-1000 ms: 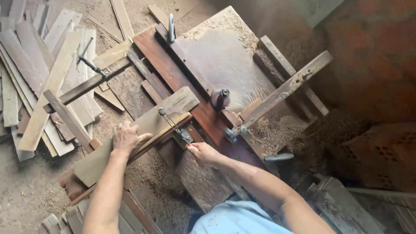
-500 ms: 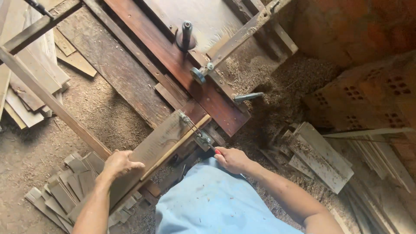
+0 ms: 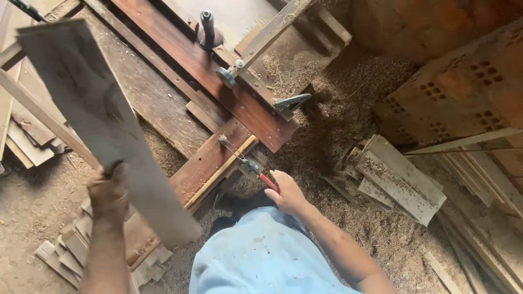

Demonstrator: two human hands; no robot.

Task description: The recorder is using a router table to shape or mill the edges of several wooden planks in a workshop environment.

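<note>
My left hand (image 3: pixel 108 191) grips a long grey wooden board (image 3: pixel 92 114) and holds it up off the bench, slanting from the upper left down to the lower middle. My right hand (image 3: pixel 287 194) is closed on the red handle (image 3: pixel 268 182) of a small metal clamp lever (image 3: pixel 239 156) at the near edge of the reddish wooden workbench (image 3: pixel 207 158). A thin pale strip (image 3: pixel 220 173) lies along that bench edge beside the lever.
A metal spindle (image 3: pixel 207 27) and a round knob (image 3: pixel 225 77) stand on the bench's dark red rail. Offcut stacks lie at lower left (image 3: pixel 68 247) and right (image 3: pixel 400 182). Sawdust covers the floor. Perforated bricks (image 3: pixel 463 87) are stacked at right; planks (image 3: pixel 22 130) lie at left.
My left hand has lifted the grey board off the bench and raised it toward the camera. My right hand stays on the red handle. The view has shifted slightly.
</note>
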